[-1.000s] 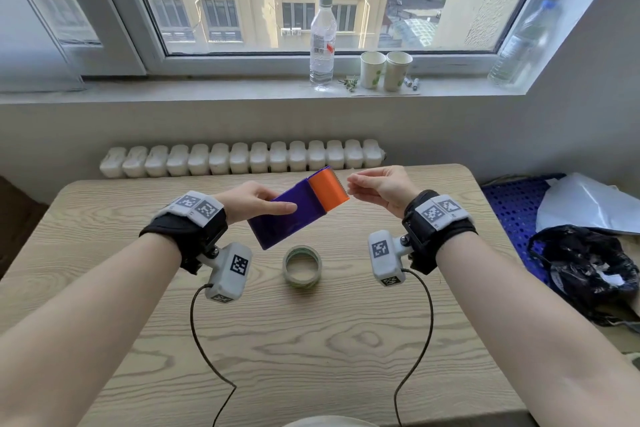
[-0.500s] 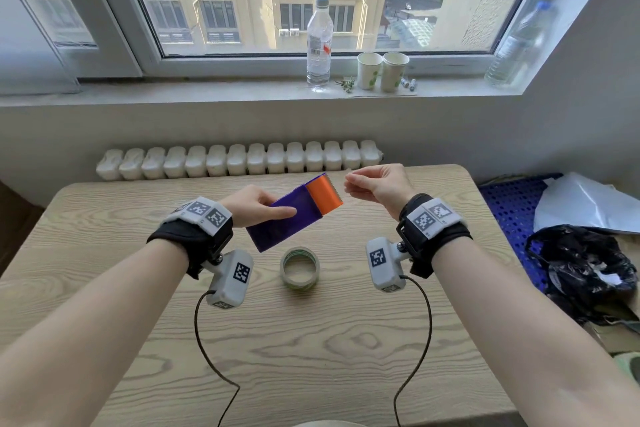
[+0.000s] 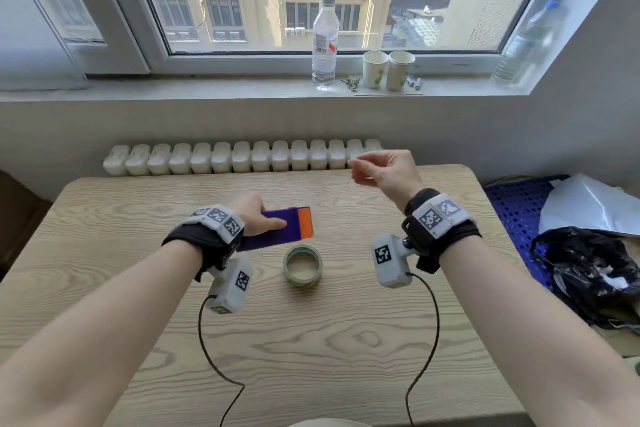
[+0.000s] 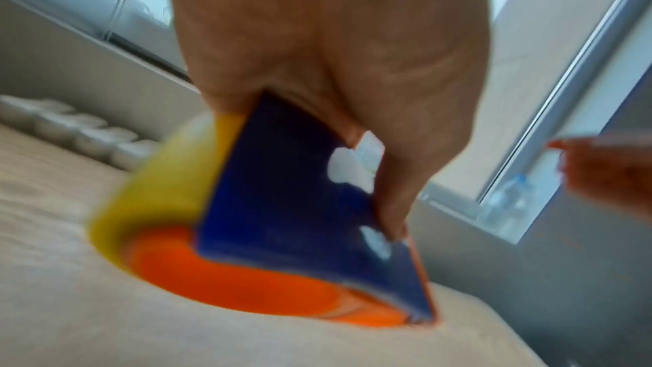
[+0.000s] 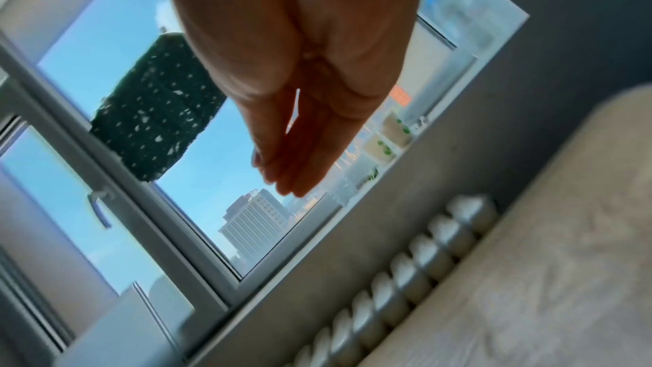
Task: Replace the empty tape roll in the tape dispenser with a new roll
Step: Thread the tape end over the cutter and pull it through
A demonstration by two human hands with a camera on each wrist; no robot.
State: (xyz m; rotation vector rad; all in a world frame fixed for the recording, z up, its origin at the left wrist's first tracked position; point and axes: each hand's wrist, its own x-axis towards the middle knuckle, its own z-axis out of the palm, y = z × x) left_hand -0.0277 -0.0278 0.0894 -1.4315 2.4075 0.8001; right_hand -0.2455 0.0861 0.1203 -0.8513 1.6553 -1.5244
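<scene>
A purple tape dispenser point(image 3: 277, 239) with an orange end point(image 3: 304, 227) lies on the wooden table point(image 3: 311, 340). My left hand point(image 3: 261, 218) grips it from the left, thumb on top. In the left wrist view the dispenser point(image 4: 289, 191) is blurred and shows an orange hub inside a yellow ring point(image 4: 158, 197), with my left hand point(image 4: 352, 94) curled round it. A pale tape roll point(image 3: 303, 265) lies flat just in front of it, untouched. My right hand point(image 3: 377, 172) hovers above the table's far right, fingers relaxed. In the right wrist view this hand point(image 5: 292, 149) holds nothing I can see.
A water bottle point(image 3: 325, 42) and two paper cups point(image 3: 388, 69) stand on the window sill. A white radiator point(image 3: 242, 158) runs behind the table. At the right are a blue crate point(image 3: 516, 208), a white sheet point(image 3: 595, 204) and a black bag point(image 3: 585, 270). Two wrist-camera cables trail over the table's front.
My left hand has lowered the dispenser from a tilted hold in the air down onto the table. My right hand has drawn away from the orange end, up and to the right.
</scene>
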